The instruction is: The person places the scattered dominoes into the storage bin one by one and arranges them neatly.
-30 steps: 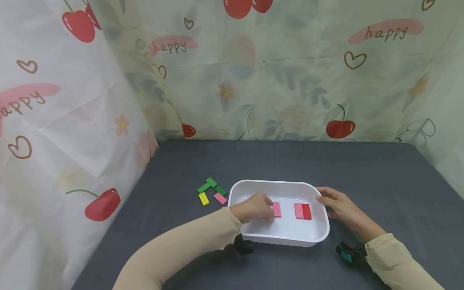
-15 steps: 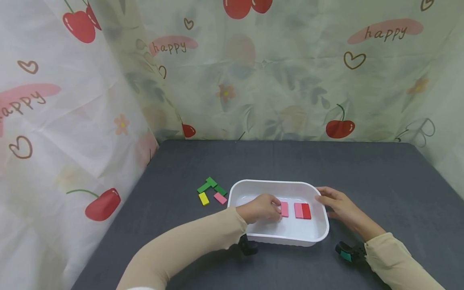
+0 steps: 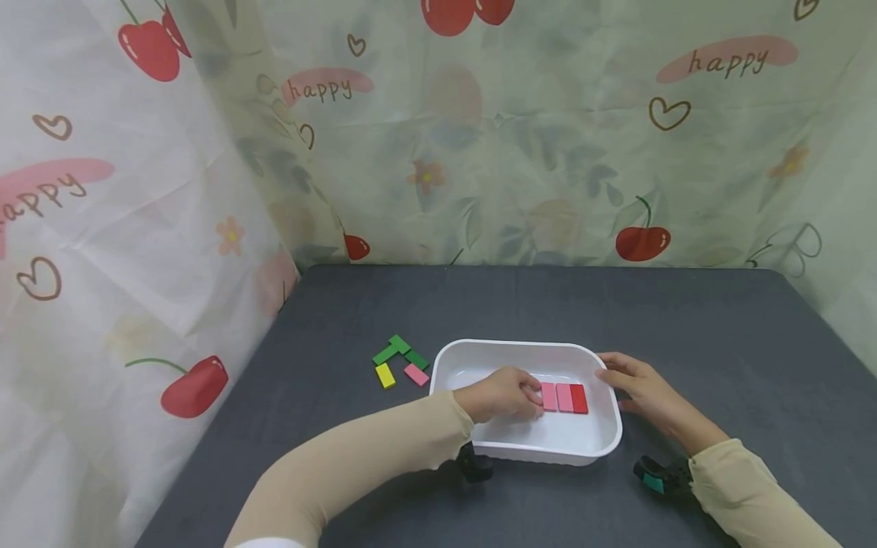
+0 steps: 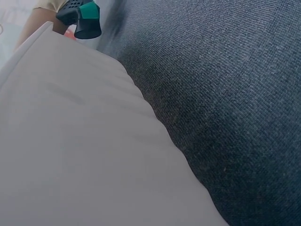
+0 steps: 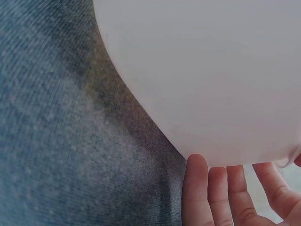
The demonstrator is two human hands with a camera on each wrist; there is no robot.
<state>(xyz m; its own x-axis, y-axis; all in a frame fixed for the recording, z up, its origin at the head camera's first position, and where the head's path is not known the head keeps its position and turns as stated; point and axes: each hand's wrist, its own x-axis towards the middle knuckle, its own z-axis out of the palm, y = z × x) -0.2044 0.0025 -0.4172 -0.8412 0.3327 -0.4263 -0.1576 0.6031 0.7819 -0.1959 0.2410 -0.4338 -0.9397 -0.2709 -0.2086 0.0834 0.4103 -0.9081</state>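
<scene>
The cloth backdrop [image 3: 521, 171] reads "happy" behind a white tray [image 3: 534, 454] of tiles [image 3: 565, 398].

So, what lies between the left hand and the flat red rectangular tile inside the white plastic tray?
The head view shows one pink rectangular tile against the left hand, then a second pink tile beside it.
</scene>
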